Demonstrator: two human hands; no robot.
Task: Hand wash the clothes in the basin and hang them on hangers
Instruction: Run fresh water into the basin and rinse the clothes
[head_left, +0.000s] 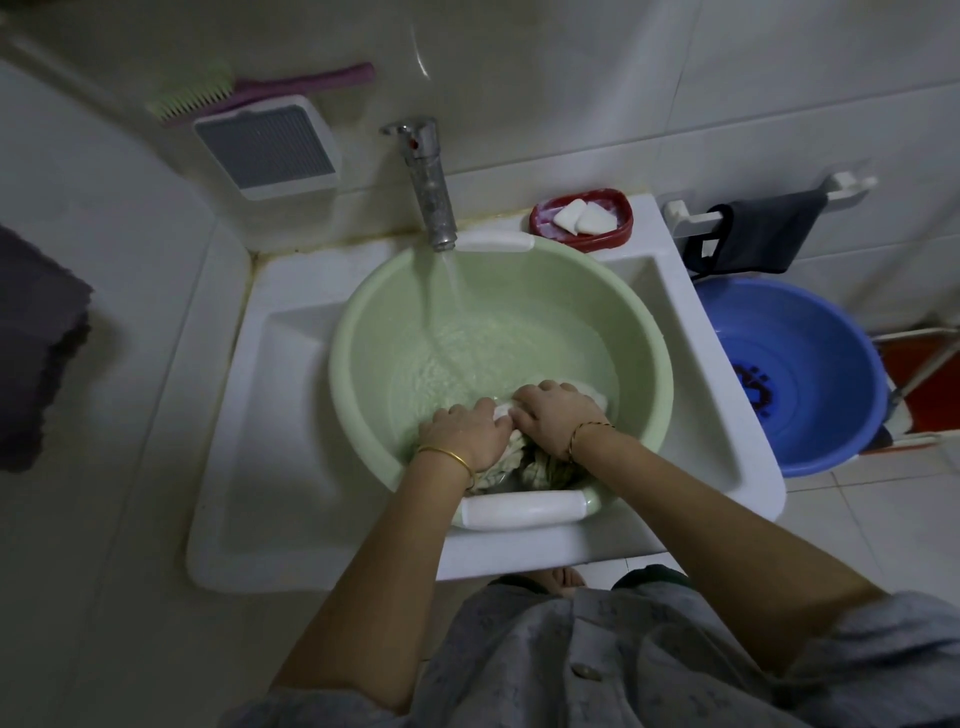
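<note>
Both your hands are curled round the cloth (524, 462), which lies bunched at the near side of the green basin (363, 332) in the sink (249, 415): left hand (465, 434) and right hand (558, 413) touching, knuckles up. Keep the wad under the water and rub one fistful against the other, turning fresh cloth in as you go. The tap (431, 182) is running into the basin, so watch the level. Soap (579, 215) sits behind, in the red dish, if you need it.
</note>
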